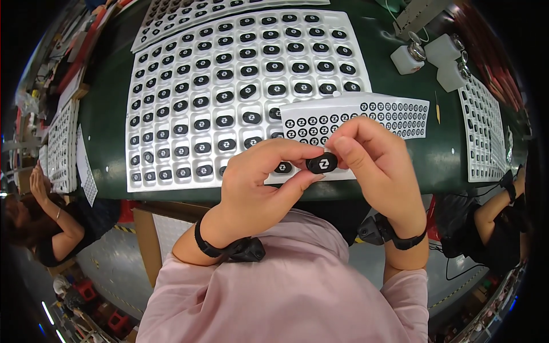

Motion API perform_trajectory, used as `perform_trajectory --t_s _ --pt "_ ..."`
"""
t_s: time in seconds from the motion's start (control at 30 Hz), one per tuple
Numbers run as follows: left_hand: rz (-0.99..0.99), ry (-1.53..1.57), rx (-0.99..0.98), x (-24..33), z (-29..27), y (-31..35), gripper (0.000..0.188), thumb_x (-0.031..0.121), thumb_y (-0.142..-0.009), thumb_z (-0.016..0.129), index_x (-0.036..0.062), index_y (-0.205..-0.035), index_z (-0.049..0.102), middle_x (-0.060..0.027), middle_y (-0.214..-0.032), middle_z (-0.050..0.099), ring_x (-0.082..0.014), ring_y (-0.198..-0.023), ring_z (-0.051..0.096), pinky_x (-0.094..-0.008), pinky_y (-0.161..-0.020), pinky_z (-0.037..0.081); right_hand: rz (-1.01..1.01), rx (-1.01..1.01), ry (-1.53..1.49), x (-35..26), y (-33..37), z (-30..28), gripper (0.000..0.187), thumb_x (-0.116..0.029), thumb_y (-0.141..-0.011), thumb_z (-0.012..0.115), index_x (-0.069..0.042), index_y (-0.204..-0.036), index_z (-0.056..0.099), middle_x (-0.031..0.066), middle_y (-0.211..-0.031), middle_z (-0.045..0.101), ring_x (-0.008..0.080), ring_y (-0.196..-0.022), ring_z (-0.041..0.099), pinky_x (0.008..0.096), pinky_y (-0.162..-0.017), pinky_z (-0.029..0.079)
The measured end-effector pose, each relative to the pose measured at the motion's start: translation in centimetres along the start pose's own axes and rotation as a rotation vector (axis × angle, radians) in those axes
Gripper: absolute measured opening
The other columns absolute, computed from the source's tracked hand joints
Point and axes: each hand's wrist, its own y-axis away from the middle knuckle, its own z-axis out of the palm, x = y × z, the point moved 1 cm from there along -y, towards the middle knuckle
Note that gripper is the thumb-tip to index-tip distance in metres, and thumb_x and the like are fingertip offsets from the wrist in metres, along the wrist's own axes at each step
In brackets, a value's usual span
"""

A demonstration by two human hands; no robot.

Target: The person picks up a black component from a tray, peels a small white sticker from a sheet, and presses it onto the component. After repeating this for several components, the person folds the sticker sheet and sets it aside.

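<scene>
Between the thumb and index finger of my left hand [251, 186] is a small black oval piece [323, 164] with a white mark on its face. My right hand [386, 171] is close beside it, thumb and index finger pinched together just above the piece's right end. Whether anything thin is in that pinch is hidden. Behind both hands, a white sheet of round black stickers [337, 103] lies over the right part of a white compartment tray [130, 184]. Rows of similar black oval pieces [226, 144] sit in the tray's pockets.
Another filled tray [197, 11] lies at the far edge of the green table [103, 137]. White bottles [408, 59] stand at the back right, near a metal post [417, 20]. Further trays [480, 128] lie at both sides, where other people [63, 223] sit.
</scene>
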Motion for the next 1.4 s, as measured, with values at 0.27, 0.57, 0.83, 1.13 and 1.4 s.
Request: perform_trajectory --t_s 0.27,0.57,0.83,1.13,1.4 --pt "0.074 -0.065 -0.003 -0.3 0.3 -0.4 0.028 -0.005 -0.073 0.07 0.0031 -0.1 0.068 -0.0096 -0.093 0.069 -0.0182 -0.077 0.066 -0.0274 -0.066 0.052 -0.239 0.03 0.28 2.0 0.3 1.3 0.023 -0.017 -0.09 0.062 0.0 -0.076 0.055 0.0099 -0.065 0.053 0.0242 -0.056 0.049 0.0339 -0.052 0.038" --pt "-0.069 -0.198 -0.105 0.4 0.9 -1.2 0.029 -0.007 -0.073 0.071 -0.0018 -0.101 0.064 -0.01 -0.093 0.067 -0.0185 -0.087 0.065 -0.029 -0.077 0.051 -0.366 0.174 0.415 2.4 0.4 0.6 0.024 -0.014 -0.092 0.057 0.0 -0.072 0.056 0.0117 -0.062 0.053 0.0312 -0.058 0.051 0.0398 -0.055 0.04" --pt "0.233 -0.609 -0.267 2.5 1.3 -5.5 0.025 0.006 -0.07 0.076 0.0017 -0.092 0.064 -0.0104 -0.087 0.065 -0.024 -0.078 0.063 -0.033 -0.069 0.05 -0.354 0.295 0.395 2.9 1.2 -2.5 0.02 -0.012 -0.091 0.059 0.0 -0.075 0.056 0.0108 -0.065 0.053 0.027 -0.059 0.05 0.0356 -0.055 0.039" --pt "0.042 -0.773 -0.276 -5.1 2.3 -22.1 0.027 0.02 -0.077 0.073 0.0 -0.093 0.066 -0.0104 -0.08 0.065 -0.02 -0.073 0.062 -0.0305 -0.068 0.051 -0.244 0.383 0.279 4.1 3.7 -5.6 0.017 -0.007 -0.089 0.059 0.001 -0.074 0.055 0.0076 -0.066 0.052 0.0204 -0.06 0.048 0.0313 -0.056 0.038" --pt "-0.141 -1.048 -0.308 -12.5 4.0 -27.6 0.025 0.02 -0.073 0.067 0.0061 -0.094 0.069 -0.0134 -0.094 0.069 -0.0318 -0.089 0.065 -0.0392 -0.079 0.052 -0.161 0.41 0.385 6.3 6.8 -8.2 0.022 -0.01 -0.093 0.053 0.002 -0.075 0.052 0.0062 -0.07 0.056 0.0134 -0.063 0.051 0.0258 -0.06 0.041"
